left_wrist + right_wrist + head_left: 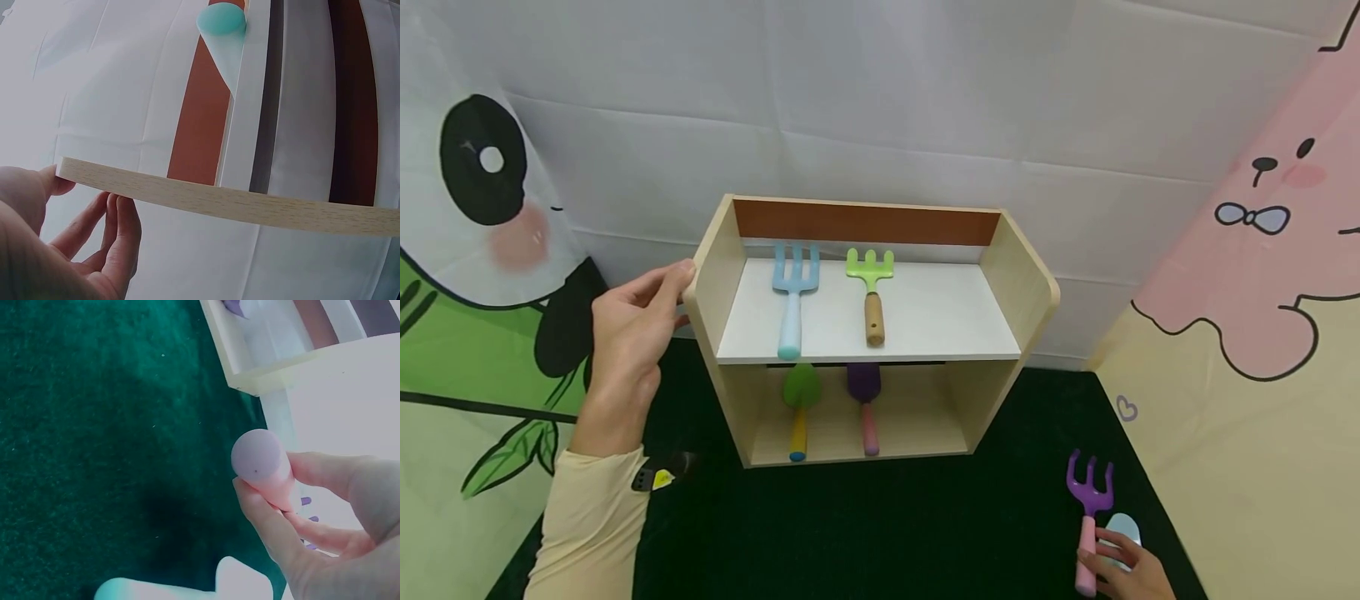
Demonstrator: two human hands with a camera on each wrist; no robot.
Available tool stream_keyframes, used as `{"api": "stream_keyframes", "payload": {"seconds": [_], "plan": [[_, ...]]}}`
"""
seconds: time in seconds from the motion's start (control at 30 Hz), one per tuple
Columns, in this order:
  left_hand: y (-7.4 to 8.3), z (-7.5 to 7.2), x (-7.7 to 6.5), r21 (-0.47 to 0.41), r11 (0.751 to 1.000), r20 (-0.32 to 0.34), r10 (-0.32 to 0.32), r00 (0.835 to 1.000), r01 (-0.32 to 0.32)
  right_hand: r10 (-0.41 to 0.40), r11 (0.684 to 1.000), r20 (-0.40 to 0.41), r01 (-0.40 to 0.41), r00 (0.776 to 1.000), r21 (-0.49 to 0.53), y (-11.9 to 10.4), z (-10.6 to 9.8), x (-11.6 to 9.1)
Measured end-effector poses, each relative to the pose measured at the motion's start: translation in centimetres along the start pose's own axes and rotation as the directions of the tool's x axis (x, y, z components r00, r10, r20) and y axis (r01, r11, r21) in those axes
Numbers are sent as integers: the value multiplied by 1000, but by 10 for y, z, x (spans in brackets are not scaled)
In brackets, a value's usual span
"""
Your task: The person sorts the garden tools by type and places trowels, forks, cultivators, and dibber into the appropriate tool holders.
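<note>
With its thumb and fingers on either side of the upper left panel, my left hand (634,346) grips a small wooden shelf (1018,275). At the lower right, my right hand (1131,568) pinches the pink handle of a purple garden fork (1090,497), tines pointing away. In the right wrist view the handle end (257,456) faces the camera between thumb and fingers. A light blue trowel (1123,525) lies on the floor, partly hidden behind the right hand. On the upper board rest a light blue fork (792,304) and a green fork (871,271) with a wooden handle.
On the lower board lie a green trowel (802,386) with a yellow handle and a purple trowel (864,382) with a pink handle. Dark green carpet (865,533) covers the floor. A white cloth wall (887,100) stands behind, with printed cartoon panels at both sides.
</note>
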State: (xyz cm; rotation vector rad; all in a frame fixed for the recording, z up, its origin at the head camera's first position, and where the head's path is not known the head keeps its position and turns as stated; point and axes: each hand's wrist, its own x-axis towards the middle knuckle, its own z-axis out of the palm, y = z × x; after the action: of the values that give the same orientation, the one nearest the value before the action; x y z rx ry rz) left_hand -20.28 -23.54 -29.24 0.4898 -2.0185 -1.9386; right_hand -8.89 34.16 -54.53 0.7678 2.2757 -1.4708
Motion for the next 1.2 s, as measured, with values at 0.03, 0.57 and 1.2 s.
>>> {"api": "stream_keyframes", "payload": {"seconds": [0.03, 0.57, 1.2], "plan": [[0, 0, 0, 2, 1000, -1, 2, 1000, -2, -5, 1000, -3, 5, 1000, -6, -2, 0, -2], [-2, 0, 1, 39, 999, 4, 4, 1000, -4, -82, 997, -44, 82, 996, -5, -26, 2, -24], [-2, 0, 0, 44, 999, 0, 7, 1000, -7, -217, 976, -24, 217, 976, -20, -67, 10, -73]]}}
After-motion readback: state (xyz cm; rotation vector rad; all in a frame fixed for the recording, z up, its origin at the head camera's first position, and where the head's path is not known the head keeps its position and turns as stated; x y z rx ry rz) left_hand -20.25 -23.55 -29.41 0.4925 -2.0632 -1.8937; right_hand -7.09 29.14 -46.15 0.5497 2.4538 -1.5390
